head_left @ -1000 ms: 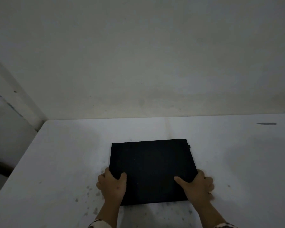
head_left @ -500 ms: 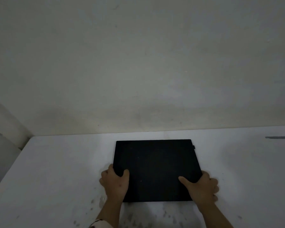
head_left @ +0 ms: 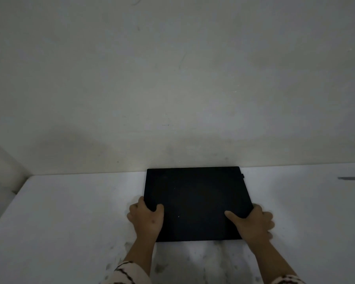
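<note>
A closed black laptop [head_left: 195, 197] lies flat on the white table [head_left: 70, 218], its far edge close to the wall. My left hand [head_left: 146, 220] grips its left side near the front corner, thumb on the lid and fingers curled round the edge. On the right side my right hand [head_left: 254, 224] holds it the same way, thumb lying on the lid. A small dark tab [head_left: 242, 176] sticks out at the laptop's far right corner.
A plain pale wall [head_left: 172, 78] rises right behind the table. A dark grey strip [head_left: 351, 178] lies on the table at the far right. Dark smudges [head_left: 193, 261] mark the table's near part. The table's left edge [head_left: 6, 214] runs diagonally.
Both hands have pushed the laptop away from me toward the wall, keeping the same grip. The view has tilted up, showing more wall.
</note>
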Tool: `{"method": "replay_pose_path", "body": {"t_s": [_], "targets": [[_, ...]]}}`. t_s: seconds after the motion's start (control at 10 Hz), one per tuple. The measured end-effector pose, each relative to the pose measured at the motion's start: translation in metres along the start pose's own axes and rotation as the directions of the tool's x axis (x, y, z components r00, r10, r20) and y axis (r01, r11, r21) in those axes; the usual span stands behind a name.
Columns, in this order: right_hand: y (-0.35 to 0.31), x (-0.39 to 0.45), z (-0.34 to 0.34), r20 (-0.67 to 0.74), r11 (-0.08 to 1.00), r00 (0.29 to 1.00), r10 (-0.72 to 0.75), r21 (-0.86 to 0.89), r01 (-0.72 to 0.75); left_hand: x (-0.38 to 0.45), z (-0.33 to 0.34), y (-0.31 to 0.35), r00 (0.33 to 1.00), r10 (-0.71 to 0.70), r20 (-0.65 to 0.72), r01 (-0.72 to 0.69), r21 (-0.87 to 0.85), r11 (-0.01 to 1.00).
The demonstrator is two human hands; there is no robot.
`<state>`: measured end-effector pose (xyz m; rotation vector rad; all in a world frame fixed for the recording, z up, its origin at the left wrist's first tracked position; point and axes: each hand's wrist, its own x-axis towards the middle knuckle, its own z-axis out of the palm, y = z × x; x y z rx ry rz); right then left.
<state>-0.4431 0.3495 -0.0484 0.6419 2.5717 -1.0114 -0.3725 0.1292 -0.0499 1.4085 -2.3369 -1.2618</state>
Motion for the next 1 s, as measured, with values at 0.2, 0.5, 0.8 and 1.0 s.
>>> {"method": "replay_pose_path", "body": {"t_s": [0.2, 0.5, 0.8, 1.0], "targets": [[-0.005, 0.003, 0.002, -0.011, 0.999, 1.000, -0.004, -0.036, 0.004, 0.007, 0.002, 0.002, 1.000, 0.001, 0.008, -0.001, 0.027, 1.000], [-0.007, 0.006, -0.002, 0.010, 0.994, 0.999, -0.045, -0.100, 0.046, 0.005, -0.005, 0.003, 0.994, -0.001, 0.109, -0.008, 0.084, 0.996], [-0.021, -0.016, -0.010, 0.076, 0.961, 0.986, -0.147, -0.226, 0.161, 0.000, -0.024, 0.019, 0.963, 0.006, 0.268, -0.092, 0.308, 0.947], [-0.072, -0.040, -0.042, 0.051, 0.866, 0.888, -0.456, -0.205, 0.456, -0.010, -0.062, 0.060, 0.903, 0.304, 0.303, -0.396, 0.320, 0.860]]}}
